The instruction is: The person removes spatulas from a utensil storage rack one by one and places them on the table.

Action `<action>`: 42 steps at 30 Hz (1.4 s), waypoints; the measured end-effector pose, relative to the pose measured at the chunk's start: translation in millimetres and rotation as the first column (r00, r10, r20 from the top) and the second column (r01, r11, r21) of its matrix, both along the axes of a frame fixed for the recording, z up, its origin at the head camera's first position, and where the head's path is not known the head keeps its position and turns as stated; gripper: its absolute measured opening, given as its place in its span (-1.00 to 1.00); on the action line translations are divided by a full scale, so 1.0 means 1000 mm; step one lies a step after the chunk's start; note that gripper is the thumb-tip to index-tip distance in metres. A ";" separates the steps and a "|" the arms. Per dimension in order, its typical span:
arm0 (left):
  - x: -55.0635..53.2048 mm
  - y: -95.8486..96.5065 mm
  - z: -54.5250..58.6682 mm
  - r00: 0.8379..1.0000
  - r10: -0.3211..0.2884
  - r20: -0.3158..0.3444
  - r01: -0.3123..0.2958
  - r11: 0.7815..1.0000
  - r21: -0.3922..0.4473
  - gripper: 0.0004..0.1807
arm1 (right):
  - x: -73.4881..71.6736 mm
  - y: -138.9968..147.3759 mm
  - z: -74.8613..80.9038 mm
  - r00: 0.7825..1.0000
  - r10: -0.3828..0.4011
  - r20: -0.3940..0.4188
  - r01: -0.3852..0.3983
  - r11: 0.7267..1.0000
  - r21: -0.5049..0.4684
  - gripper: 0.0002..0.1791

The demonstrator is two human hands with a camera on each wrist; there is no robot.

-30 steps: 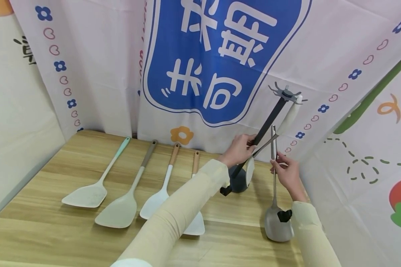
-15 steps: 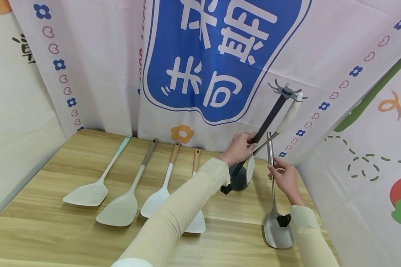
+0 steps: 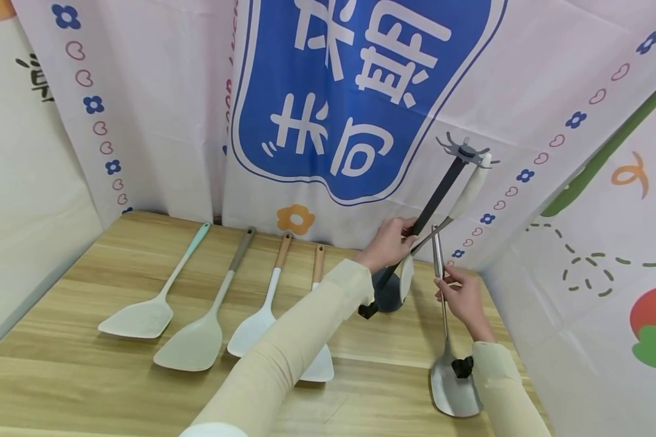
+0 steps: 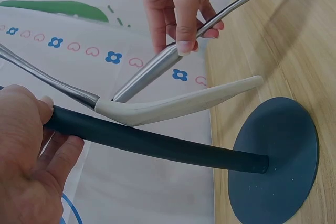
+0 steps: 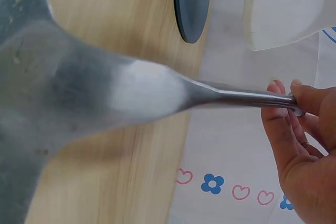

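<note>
My left hand (image 3: 388,246) grips the dark post (image 3: 441,188) of a utensil stand with a ring of hooks at its top. From those hooks hangs a spatula with a white handle (image 3: 472,188) and a white head (image 4: 184,103). My right hand (image 3: 463,297) pinches the metal handle of a steel spatula (image 3: 455,391) between thumb and fingers. Its blade is low over the wooden table, toward me; whether it touches the wood I cannot tell. In the right wrist view the steel neck (image 5: 152,90) fills the foreground, with the right hand (image 5: 307,140) behind it.
On the table (image 3: 372,394) to the left lie a mint-handled spatula (image 3: 142,318), a grey-handled one (image 3: 194,346) and two with brown handles (image 3: 254,331), one partly behind my left sleeve. The stand's round base (image 3: 387,294) rests near the back edge. Printed cloth (image 3: 169,121) hangs behind.
My right hand has moved the steel spatula down and toward me, its handle top slipping lower beside the stand. The left hand stays on the post.
</note>
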State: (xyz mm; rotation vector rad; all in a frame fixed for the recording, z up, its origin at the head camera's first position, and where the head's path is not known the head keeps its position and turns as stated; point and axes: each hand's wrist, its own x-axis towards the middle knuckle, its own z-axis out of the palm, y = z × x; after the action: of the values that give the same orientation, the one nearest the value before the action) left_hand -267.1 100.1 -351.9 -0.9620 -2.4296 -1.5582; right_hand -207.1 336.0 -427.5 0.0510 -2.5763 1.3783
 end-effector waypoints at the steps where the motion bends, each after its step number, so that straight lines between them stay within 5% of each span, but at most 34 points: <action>1: 0.000 0.000 0.000 1.000 0.001 0.002 -0.001 1.000 0.001 -0.67 | 0.000 0.000 -0.001 1.000 0.000 0.003 0.000 1.000 0.002 -0.41; 21: -0.002 0.002 -0.005 1.000 0.023 -0.006 -0.023 1.000 -0.003 -0.68 | 0.006 0.002 -0.023 0.998 -0.002 0.065 -0.001 0.999 0.039 -0.44; 42: 0.000 0.002 -0.003 1.000 0.014 -0.026 -0.013 1.000 0.010 -0.75 | 0.012 0.009 -0.027 0.994 -0.003 0.113 -0.014 0.990 0.143 -0.46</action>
State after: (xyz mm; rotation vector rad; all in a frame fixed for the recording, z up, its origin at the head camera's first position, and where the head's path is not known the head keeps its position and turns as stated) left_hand -267.3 102.1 -355.4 -0.9560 -2.4038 -1.5420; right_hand -195.4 345.1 -454.6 0.0032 -2.7674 1.2280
